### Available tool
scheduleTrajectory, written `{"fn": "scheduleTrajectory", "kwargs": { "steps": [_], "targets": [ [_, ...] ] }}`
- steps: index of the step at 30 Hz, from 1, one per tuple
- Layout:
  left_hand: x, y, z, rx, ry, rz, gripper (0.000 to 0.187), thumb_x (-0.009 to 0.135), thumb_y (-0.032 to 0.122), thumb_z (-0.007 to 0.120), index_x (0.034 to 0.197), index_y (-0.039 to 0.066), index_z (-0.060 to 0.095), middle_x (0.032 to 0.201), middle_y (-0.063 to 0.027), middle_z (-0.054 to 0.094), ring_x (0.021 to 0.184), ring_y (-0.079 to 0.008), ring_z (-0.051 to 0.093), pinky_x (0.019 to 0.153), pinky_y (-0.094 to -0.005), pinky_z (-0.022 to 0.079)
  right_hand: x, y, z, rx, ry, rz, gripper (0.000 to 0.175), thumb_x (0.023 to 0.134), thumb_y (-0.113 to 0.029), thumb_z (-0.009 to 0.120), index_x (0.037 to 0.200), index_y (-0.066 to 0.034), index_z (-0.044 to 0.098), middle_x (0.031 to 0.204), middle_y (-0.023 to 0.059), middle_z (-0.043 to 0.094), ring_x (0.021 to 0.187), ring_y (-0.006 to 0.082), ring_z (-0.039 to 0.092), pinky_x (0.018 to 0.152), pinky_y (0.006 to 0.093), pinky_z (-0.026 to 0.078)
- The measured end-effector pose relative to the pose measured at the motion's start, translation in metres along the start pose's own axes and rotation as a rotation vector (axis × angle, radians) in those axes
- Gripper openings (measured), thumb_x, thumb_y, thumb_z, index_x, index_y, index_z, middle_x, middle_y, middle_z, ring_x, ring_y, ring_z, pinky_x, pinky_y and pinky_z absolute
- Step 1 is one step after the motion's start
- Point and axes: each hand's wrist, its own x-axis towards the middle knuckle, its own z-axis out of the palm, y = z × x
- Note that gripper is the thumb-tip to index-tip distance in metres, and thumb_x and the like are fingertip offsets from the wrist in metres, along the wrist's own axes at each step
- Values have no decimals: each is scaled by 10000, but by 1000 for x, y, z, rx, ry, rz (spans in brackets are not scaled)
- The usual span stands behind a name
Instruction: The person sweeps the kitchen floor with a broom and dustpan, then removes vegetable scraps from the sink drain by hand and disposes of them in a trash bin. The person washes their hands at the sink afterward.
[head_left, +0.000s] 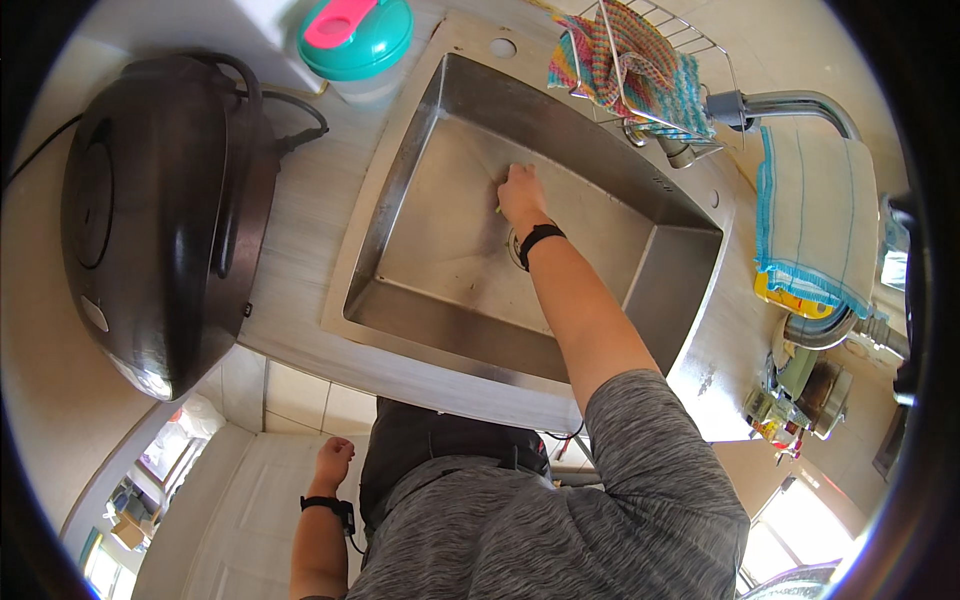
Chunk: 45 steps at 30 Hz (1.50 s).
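Observation:
My right hand (523, 193) reaches down into a stainless steel sink (442, 180), with its fingers bent and pinched together over the sink floor. A small green thing (499, 210) pokes out at the side of this hand. The rest of it is hidden under the palm, so I cannot tell what it is. Just below the wrist, the round drain (515, 248) is partly covered by my forearm. My left hand (334, 458) hangs at my side, away from the counter, its fingers loosely curled with nothing visible in them.
A dark rice cooker (161, 217) with a cord stands left of the sink, near a teal-lidded shaker cup (358, 45). Knitted cloths (637, 67) lie in a wire rack (694, 37) by the faucet (679, 154). A white cloth (817, 210) hangs over a metal pipe (802, 105) at right.

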Motion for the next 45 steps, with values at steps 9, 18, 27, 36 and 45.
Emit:
{"fn": "scheduleTrajectory", "kwargs": {
  "steps": [9, 18, 27, 36, 45],
  "targets": [
    [4, -3, 4, -20, -3, 4, 213, 811, 207, 619, 903, 16, 630, 759, -85, 667, 705, -178, 633, 671, -312, 501, -3, 33, -46, 1410, -372, 268, 180, 791, -12, 430, 924, -4, 551, 815, 84, 499, 732, 214, 490, 686, 318, 425],
    [10, 15, 5, 0, -45, 51, 210, 809, 207, 626, 897, 17, 627, 750, -88, 661, 697, -175, 628, 661, -313, 502, -36, 31, -68, 1680, -432, 323, 107, 864, -124, 481, 860, -22, 512, 762, 60, 475, 663, 193, 432, 617, 307, 386],
    [6, 18, -4, 3, -35, 4, 189, 824, 188, 607, 895, 13, 623, 774, -89, 659, 696, -175, 620, 660, -312, 494, -35, 28, -29, -224, -279, -426, 270, 916, -177, 504, 1090, 30, 513, 972, 236, 618, 905, 383, 596, 767, 443, 474],
    [3, 10, 0, 7, -26, 25, 185, 856, 180, 569, 922, 14, 617, 744, -85, 656, 688, -175, 617, 656, -309, 492, -35, 16, -30, -110, -451, -248, 206, 883, -145, 488, 980, 33, 523, 906, 221, 612, 815, 384, 586, 708, 444, 460],
    [14, 19, -25, -3, 9, 183, 155, 891, 126, 517, 942, 16, 615, 758, -86, 654, 700, -160, 617, 649, -296, 497, -115, -11, -145, 1494, -736, 37, 220, 931, -155, 477, 742, -129, 368, 626, -53, 285, 528, 69, 263, 491, 248, 244]
  ]
}}
